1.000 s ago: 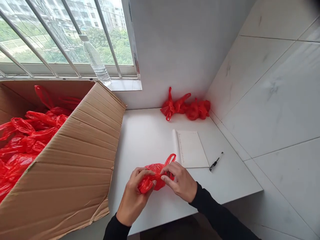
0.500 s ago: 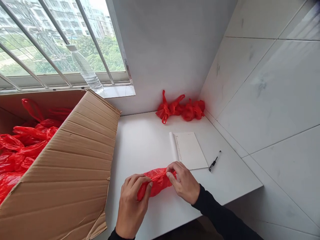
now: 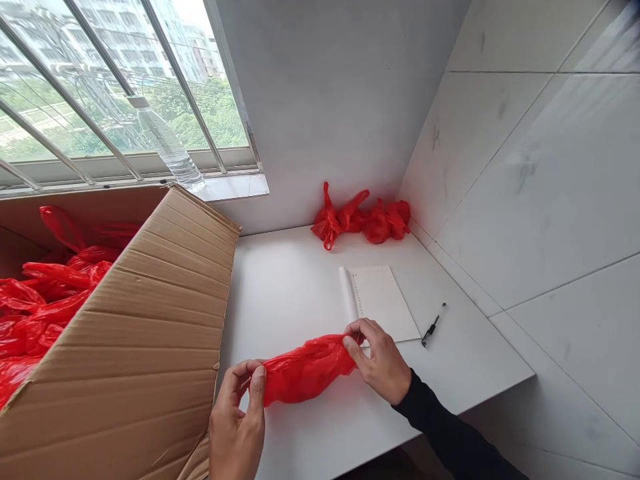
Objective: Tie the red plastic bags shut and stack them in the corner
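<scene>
A crumpled red plastic bag is stretched out lengthwise just above the white table. My left hand pinches its left end near the cardboard box. My right hand grips its right end, next to the open notebook. Both hands hold the same bag, pulled apart from each other.
A large cardboard box full of red bags stands at the left. A heap of tied red bags lies in the far corner. A black pen lies right of the notebook. A plastic bottle leans on the window sill.
My hands have drawn apart, the left toward me and the right to the right, stretching the bunched bag into a long roll.
</scene>
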Demonstrator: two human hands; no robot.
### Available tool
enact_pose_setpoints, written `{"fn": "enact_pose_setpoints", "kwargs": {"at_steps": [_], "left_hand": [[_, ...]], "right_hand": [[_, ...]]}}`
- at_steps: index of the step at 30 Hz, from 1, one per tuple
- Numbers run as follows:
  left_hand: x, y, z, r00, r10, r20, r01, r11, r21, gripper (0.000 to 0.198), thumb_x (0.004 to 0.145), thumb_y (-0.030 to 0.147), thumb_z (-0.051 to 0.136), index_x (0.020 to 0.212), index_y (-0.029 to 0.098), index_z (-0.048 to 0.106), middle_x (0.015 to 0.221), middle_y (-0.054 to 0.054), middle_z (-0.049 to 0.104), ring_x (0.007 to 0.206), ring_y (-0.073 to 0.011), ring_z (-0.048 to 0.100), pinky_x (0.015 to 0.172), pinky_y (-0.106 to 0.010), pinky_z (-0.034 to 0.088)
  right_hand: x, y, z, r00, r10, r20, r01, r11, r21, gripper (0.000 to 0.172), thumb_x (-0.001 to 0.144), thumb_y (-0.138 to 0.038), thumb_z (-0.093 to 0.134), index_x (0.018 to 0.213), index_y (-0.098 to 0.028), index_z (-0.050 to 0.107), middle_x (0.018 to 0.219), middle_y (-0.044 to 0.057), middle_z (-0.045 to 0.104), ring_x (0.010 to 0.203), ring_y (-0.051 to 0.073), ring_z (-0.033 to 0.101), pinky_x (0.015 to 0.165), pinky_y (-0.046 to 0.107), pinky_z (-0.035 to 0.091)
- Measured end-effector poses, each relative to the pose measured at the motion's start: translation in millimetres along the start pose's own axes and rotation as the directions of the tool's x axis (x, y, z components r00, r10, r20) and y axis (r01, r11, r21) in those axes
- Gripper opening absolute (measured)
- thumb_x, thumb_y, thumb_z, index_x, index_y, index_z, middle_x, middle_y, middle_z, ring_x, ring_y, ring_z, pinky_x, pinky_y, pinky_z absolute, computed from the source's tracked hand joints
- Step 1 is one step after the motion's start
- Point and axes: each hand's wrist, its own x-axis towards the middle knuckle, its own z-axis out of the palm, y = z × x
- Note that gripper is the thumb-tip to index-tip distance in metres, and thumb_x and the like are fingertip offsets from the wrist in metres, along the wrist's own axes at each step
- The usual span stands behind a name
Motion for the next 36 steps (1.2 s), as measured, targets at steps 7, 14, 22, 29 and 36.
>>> {"fn": "enact_pose_setpoints", "kwargs": {"at_steps": [7, 14, 22, 29, 36], "left_hand": [[-6.3, 3.6, 8.6, 0.910, 0.386, 0.151, -0.412, 0.883, 0.223, 0.029, 0.088, 0.037, 0.065, 0.116, 0.032, 0.065, 0.117, -0.004, 0.064, 0.114, -0.0274, 0.056, 0.095, -0.041, 0.046], [-4.5, 3.7, -13.0, 0.953, 0.171, -0.248, -0.119, 0.970, 0.211, 0.030, 0.091, 0.051, 0.056, 0.098, 0.024, 0.068, 0.102, -0.005, 0.061, 0.090, -0.0226, 0.058, 0.084, -0.036, 0.045], [-22.9, 24.1, -16.6, 0.989, -0.109, -0.103, 0.121, 0.986, 0.112, 0.047, 0.077, 0.066, 0.065, 0.100, 0.026, 0.061, 0.086, 0.000, 0.064, 0.078, -0.0202, 0.061, 0.066, -0.030, 0.046], [-24.4, 21.9, -12.3, 0.985, -0.137, -0.109, 0.117, 0.978, -0.171, 0.040, 0.080, 0.057, 0.068, 0.096, 0.022, 0.058, 0.089, -0.002, 0.066, 0.078, -0.0180, 0.064, 0.068, -0.027, 0.054], [-28.9, 8.0, -13.9, 0.959, -0.271, -0.083, 0.208, 0.872, -0.442, 0.030, 0.083, 0.044, 0.068, 0.106, 0.024, 0.063, 0.116, -0.004, 0.065, 0.101, -0.0227, 0.065, 0.073, -0.030, 0.059]], "right_hand": [[-6.2, -7.3, 0.5, 0.997, 0.036, 0.070, -0.042, 0.994, 0.097, 0.015, 0.091, -0.029, 0.059, 0.105, -0.023, 0.061, 0.094, 0.003, 0.065, 0.086, 0.019, 0.059, 0.080, 0.035, 0.050], [-4.9, 8.8, -9.7, 0.979, 0.197, -0.047, -0.176, 0.943, 0.282, 0.021, 0.098, -0.040, 0.047, 0.104, -0.021, 0.054, 0.088, 0.003, 0.065, 0.077, 0.018, 0.063, 0.069, 0.031, 0.053], [-19.3, -30.6, -14.8, 0.968, -0.032, -0.250, 0.052, 0.996, 0.071, 0.031, 0.093, -0.032, 0.057, 0.123, -0.024, 0.052, 0.116, 0.009, 0.061, 0.106, 0.025, 0.059, 0.094, 0.044, 0.050], [-21.7, -52.6, 2.7, 0.848, -0.456, 0.271, 0.512, 0.838, -0.192, 0.017, 0.097, -0.017, 0.044, 0.101, -0.022, 0.060, 0.087, 0.006, 0.066, 0.081, 0.022, 0.059, 0.083, 0.044, 0.050], [-21.5, -40.1, 7.2, 0.902, -0.277, 0.331, 0.410, 0.794, -0.450, 0.018, 0.096, -0.026, 0.051, 0.080, -0.022, 0.059, 0.084, 0.008, 0.060, 0.076, 0.025, 0.055, 0.064, 0.040, 0.046]]}}
